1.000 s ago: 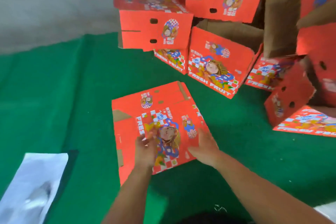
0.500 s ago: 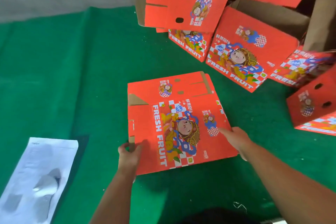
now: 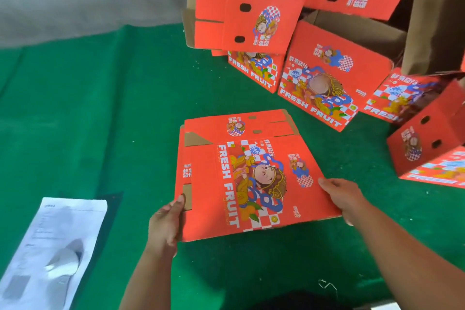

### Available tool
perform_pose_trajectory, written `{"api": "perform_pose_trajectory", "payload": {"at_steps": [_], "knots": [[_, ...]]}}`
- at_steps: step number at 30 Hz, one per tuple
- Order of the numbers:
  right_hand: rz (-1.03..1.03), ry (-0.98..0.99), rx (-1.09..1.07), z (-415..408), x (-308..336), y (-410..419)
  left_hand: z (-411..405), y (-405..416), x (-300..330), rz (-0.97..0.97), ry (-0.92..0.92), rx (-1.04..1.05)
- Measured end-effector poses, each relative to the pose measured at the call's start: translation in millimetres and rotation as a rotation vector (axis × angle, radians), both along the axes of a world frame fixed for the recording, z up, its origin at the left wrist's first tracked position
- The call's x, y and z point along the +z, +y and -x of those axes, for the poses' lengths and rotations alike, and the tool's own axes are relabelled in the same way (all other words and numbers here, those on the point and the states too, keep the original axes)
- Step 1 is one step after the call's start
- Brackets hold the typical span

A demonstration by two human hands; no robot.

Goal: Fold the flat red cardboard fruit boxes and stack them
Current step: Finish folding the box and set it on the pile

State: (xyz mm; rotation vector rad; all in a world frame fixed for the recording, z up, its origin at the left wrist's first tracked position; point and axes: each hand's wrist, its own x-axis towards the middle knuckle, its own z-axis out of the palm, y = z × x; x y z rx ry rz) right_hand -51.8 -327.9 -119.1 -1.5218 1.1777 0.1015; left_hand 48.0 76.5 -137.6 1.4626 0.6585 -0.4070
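While flat box [image 3: 249, 178] lies on mat | left hand [image 3: 166, 224], right hand [image 3: 342, 196] grip opposite edges | folded boxes [image 3: 319, 75] beyond

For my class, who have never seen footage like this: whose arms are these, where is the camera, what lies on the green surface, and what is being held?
There is no machine here. A person wears a camera on the head, looking forward and down, so the arms are the person's own. The left hand and right hand grip opposite edges of a flat red box, printed FRESH FRUIT and not yet folded. It lies on a green mat. Behind it, folded boxes are piled loosely, some tipped over. At lower left lies a white printed sheet.
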Motion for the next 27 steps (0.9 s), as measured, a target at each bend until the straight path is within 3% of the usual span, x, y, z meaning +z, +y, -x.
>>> {"api": "perform_pose_trajectory", "payload": {"at_steps": [4,9,12,16,17,20,21,25,27], "knots": [[0.109,-0.008,0.03,6,6,-2,11,-6,-1,-0.118,-0.024,0.226],[-0.132,-0.031,0.159,16,23,0,26,-17,-3,-0.227,-0.046,0.362],[-0.166,-0.094,0.178,19,35,-6,32,-17,-6,-0.357,-0.042,0.149],[-0.134,-0.216,-0.099,24,41,-19,51,-28,1,-0.751,0.024,-0.311],[-0.165,-0.213,-0.141,27,42,-21,55,-32,8,-0.734,-0.052,-0.38],[-0.212,-0.176,-0.212,41,40,-24,66,-37,17,-0.153,-0.255,-0.445],[-0.187,-0.155,-0.201,47,38,-24,69,-42,19,-0.044,-0.286,-0.475],[-0.049,-0.075,-0.011,60,35,-10,72,-74,42,-0.12,-0.415,-0.483],[0.0,-0.042,0.076,62,37,-3,69,-84,52,-0.048,-0.445,-0.418]]}}
